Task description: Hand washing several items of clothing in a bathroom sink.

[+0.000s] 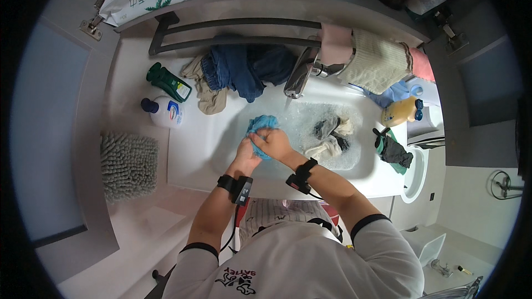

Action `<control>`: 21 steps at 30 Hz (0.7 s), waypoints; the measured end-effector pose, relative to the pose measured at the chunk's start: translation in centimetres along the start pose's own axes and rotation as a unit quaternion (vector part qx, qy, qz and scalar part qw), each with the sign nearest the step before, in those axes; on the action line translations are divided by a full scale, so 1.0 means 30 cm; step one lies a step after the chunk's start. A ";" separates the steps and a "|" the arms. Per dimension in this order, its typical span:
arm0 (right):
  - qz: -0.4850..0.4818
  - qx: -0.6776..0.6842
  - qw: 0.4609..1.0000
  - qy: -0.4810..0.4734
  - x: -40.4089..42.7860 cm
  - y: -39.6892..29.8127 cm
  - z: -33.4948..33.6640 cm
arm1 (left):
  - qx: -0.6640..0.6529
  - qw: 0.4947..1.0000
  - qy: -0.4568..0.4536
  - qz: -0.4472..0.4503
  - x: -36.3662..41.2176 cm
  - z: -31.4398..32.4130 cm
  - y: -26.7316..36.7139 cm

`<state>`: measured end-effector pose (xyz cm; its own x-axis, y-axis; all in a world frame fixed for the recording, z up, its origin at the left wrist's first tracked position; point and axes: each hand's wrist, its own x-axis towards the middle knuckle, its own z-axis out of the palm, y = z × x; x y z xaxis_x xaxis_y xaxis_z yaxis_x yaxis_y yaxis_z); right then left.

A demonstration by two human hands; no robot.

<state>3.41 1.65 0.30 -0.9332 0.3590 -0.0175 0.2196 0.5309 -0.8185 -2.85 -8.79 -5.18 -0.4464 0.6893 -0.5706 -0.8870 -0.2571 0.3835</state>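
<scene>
Both of my hands grip a wet, bunched blue cloth (262, 123) over the soapy water in the white washbasin (187, 162). My left hand (246, 155) holds its lower left side, while my right hand (272, 143) closes over it from the right. Each wrist wears a black strap with a small device. To the right, white, grey and black fabric pieces (326, 147) lie among suds in the water. Above the basin is a chrome faucet (296, 81). Dark blue clothing (237, 66) and a beige cloth (212, 99) rest on the basin's back rim.
A green bottle (170, 83) and a white pump bottle (167, 111) are at the left. A black towel rail (241, 22) crosses behind, carrying a striped towel (376, 60). On the right rim are a yellow bottle (399, 112) and a dark green-and-black cloth (392, 151).
</scene>
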 end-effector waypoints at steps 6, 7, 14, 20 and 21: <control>0.115 -0.016 0.985 0.124 0.095 0.225 -0.074 | 0.101 0.994 0.044 0.027 -0.134 0.190 0.076; 0.116 -0.031 0.985 0.122 0.093 0.256 -0.103 | 0.101 0.993 0.047 0.033 -0.146 0.167 0.082; 0.116 -0.039 0.956 0.265 0.005 0.316 -0.172 | 0.836 0.499 0.022 0.228 -0.114 0.048 0.073; -0.087 -0.356 0.929 -0.053 -0.060 0.374 -0.070 | 0.917 0.380 -0.005 0.120 -0.021 0.113 0.003; -0.086 -0.358 0.928 -0.055 -0.056 0.382 -0.064 | 0.936 0.334 -0.032 0.108 0.005 0.107 -0.005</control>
<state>8.03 8.60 -7.95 -0.9868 0.1614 -0.0127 0.1601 0.9613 -0.2243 -2.39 -6.48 -2.99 -0.4200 0.8197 -0.3895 0.8192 0.5271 0.2261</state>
